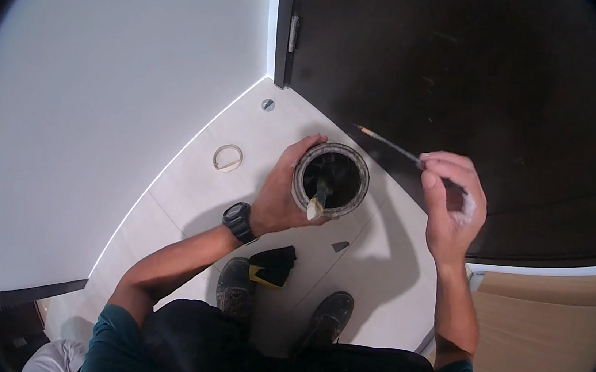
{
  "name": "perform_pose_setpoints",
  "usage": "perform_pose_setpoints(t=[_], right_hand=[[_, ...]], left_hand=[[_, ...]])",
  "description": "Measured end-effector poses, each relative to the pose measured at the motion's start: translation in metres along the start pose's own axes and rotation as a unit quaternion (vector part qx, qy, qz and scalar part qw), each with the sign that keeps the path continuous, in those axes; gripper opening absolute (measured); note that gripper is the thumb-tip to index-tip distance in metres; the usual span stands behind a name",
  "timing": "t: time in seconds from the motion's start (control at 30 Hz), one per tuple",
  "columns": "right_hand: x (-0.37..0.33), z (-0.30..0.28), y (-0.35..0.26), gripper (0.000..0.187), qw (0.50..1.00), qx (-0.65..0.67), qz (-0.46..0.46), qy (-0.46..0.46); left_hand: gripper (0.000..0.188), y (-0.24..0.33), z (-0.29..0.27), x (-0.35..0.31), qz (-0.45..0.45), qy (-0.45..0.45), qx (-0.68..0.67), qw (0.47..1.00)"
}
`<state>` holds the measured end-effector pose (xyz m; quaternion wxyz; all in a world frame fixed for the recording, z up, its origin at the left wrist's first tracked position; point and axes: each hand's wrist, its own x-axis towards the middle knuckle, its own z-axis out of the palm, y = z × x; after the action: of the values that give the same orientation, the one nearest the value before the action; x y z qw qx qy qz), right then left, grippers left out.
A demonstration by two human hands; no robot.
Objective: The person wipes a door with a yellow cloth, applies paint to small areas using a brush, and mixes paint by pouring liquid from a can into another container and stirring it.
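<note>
An open round tin (361, 187) with a smeared rim is held from its left side by my left hand (276, 197), fingers wrapped around it. Dark paint-like contents fill its inside, and a brush (315, 208) with a pale handle end leans in it against the near rim. My right hand (453, 211) pinches the end of a thin paintbrush (392, 144) between thumb and fingers. That brush points up and left, its tip close to the lower edge of the dark door (472, 81). Whitish smears show on the right palm.
On the pale tiled floor lie a tape ring (228, 157), a black and yellow cloth or glove (273, 265) and a small dark piece (339, 246). A round metal fitting (268, 105) sits near the corner. A white wall (116, 106) stands left, light wooden panels (547, 324) right.
</note>
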<state>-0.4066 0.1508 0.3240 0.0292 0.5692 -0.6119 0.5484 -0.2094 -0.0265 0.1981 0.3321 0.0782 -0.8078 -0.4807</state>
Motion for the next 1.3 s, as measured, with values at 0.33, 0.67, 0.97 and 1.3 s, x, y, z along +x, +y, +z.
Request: perform_pose_setpoints(t=[0.33,0.67,0.97,1.3], right_hand=[[-0.023,0.047,0.043,0.025,0.855,0.323,0.393,-0.099],[-0.024,0.03,0.033,0.031,0.955,0.041,0.28,-0.092],[-0.029,0.046,-0.03,0.053,0.965,-0.138,-0.1,-0.2],[-0.028,0.038,-0.022,0.034,0.945,-0.215,-0.123,-0.212]], left_hand=[[0.118,0.039,0.006,0.013,0.007,-0.169,-0.165,0.972],[0.119,0.043,0.015,0.005,-0.051,-0.078,-0.207,0.974],[0.11,0.033,0.007,0.01,0.022,0.009,-0.007,1.0],[0.119,0.018,0.006,0.001,0.061,0.028,0.032,0.997]])
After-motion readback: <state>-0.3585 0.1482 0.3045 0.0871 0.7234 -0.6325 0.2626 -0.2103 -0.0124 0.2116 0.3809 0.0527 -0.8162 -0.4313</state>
